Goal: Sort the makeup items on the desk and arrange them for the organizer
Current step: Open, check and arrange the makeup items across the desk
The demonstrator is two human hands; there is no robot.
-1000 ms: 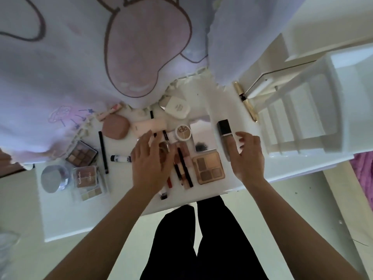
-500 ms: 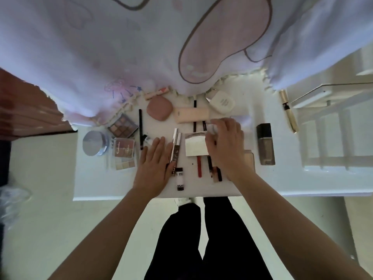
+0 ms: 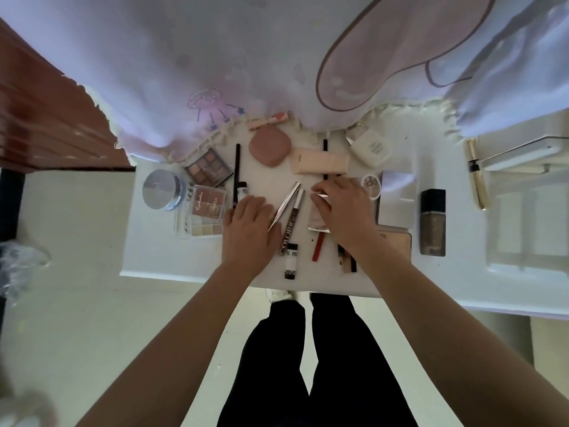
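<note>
Left hand (image 3: 249, 224) flat on the white tabletop (image 3: 172, 257), fingers straight and close together, holding nothing. Just beside its fingers, a thin silver pen (image 3: 286, 206) and a brown tube (image 3: 292, 220), side by side and tilted. Below those, a small white bottle (image 3: 291, 260) with a black cap.

Right hand (image 3: 341, 211) near the middle of the tabletop, fingers bent, pinching the top edge of a small flat case (image 3: 318, 221). Inside of the case hidden by the hand. Under the wrist, a red pencil (image 3: 318, 246) and some dark sticks (image 3: 346, 261).

On the left, a round silver jar (image 3: 161, 189) with its lid on. Next to it, an open palette (image 3: 209, 166) full of little brown and orange squares. Just below, a pink palette (image 3: 208, 203) with pink and brown squares and writing across the top. Under that one, a pale palette (image 3: 203, 229) with rows of tiny cream squares.

At the back, a pink compact (image 3: 270, 146), closed, then a peach tube (image 3: 320, 161), then a white compact (image 3: 371, 147), also closed, right by the edge of a big pale cloth (image 3: 215, 57).

On the right, a tall bottle (image 3: 433, 223) lying flat, black cap on, brownish stuff inside. Farther right, a gold tube (image 3: 475, 177). At the far right, the white organizer (image 3: 529, 223) with its row of slots, apart from both hands.
</note>
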